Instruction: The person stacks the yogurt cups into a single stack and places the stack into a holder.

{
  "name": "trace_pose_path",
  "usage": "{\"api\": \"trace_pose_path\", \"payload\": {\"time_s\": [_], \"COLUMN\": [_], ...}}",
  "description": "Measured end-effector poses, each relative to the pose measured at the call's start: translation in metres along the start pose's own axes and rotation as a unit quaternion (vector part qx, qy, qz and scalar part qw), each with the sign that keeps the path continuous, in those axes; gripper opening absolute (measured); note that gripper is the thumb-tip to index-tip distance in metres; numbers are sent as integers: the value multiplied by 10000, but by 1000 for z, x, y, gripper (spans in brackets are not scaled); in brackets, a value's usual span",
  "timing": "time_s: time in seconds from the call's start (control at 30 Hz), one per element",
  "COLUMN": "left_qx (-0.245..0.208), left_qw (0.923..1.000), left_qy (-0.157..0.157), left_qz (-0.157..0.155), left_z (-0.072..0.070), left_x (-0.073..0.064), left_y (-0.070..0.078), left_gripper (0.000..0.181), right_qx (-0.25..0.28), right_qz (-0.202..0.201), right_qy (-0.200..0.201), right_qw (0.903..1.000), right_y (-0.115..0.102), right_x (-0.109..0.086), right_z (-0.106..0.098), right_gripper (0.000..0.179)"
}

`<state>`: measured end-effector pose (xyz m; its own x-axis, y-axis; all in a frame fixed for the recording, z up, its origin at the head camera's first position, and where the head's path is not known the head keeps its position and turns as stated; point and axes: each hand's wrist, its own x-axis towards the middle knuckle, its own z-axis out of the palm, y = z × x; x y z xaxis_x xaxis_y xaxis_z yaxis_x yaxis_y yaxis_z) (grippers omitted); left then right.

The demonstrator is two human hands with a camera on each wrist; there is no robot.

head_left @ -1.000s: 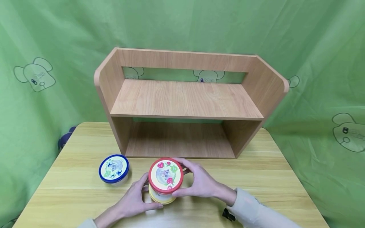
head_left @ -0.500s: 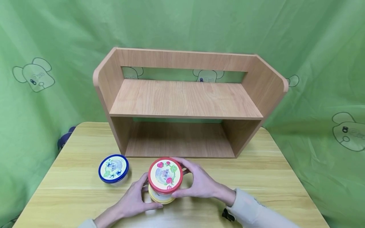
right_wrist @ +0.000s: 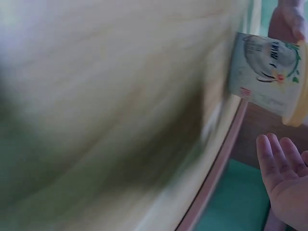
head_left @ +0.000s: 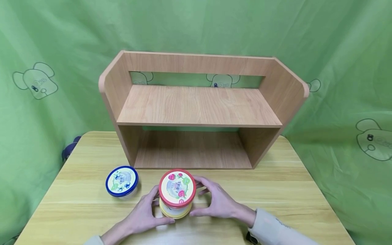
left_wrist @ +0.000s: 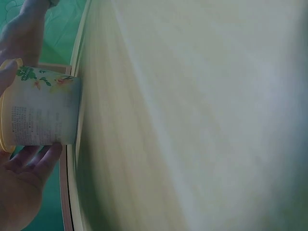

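Note:
A tub with a red lid (head_left: 177,188) printed with strawberries stands stacked on a tub with a yellow lid (head_left: 174,213), close to the front of the shelf. In the left wrist view the lower tub (left_wrist: 44,108) shows a pale side with flowers and small print. My left hand (head_left: 142,214) grips this lower tub, thumb at the near side and fingers behind. To the right of the stack, my right hand (head_left: 218,200) is spread with a gap to the tubs. The right wrist view shows its straight fingers (right_wrist: 274,156) apart from the yellow-lidded tub.
A third tub with a blue lid (head_left: 121,181) stands on the table (head_left: 291,190) to the left. Behind the tubs is a two-level wooden shelf (head_left: 199,105). A green curtain (head_left: 196,25) hangs around the back and sides.
My right hand has let go of the red-lidded tub and moved a little to the right. My left hand and both stacked tubs stay in place.

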<state>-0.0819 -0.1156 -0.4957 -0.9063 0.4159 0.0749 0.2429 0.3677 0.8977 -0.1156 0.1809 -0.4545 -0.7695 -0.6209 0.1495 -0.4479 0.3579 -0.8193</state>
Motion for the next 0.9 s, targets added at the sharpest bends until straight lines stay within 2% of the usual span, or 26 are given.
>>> {"api": "trace_pose_path", "payload": {"time_s": [0.33,0.5,0.9], "left_qx": [46,-26,-99], "left_qw": [10000,10000,9999], "left_qy": [53,46,-25], "left_qz": [-41,-69,-89], "left_z": [1,1,0], "left_x": [0,0,0], "left_y": [1,2,1], "left_gripper": [97,97,96], "right_qx": [134,318,549], "right_qz": [41,112,401], "right_qy": [59,-82,-250], "right_qw": [9999,9994,9974], "right_y": [15,23,25], "right_x": [-3,-2,0], "right_z": [7,12,21], "right_gripper": [93,92,93]}}
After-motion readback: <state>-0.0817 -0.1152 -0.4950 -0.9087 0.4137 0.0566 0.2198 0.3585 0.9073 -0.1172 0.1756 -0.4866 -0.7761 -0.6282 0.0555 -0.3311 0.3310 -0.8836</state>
